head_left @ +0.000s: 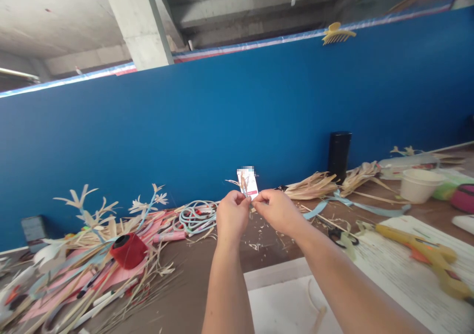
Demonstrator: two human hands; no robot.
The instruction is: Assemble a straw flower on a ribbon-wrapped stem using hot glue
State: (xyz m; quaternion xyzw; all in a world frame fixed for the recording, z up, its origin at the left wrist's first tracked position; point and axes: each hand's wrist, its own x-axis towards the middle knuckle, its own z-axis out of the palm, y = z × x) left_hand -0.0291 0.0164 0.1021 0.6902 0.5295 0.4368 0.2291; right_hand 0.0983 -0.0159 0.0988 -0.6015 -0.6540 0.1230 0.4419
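Both my hands are raised over the brown table, close together in front of the blue wall. My left hand and my right hand each pinch an edge of a small white card with a red strip and a small straw piece on it. The card stands upright between my fingertips. Both hands have their fingers closed.
Straw flowers, pink sheets and a red spool lie at the left. A coiled cable lies behind my hands. At the right are scissors, a yellow glue gun, a white cup, dried husks and a black cylinder.
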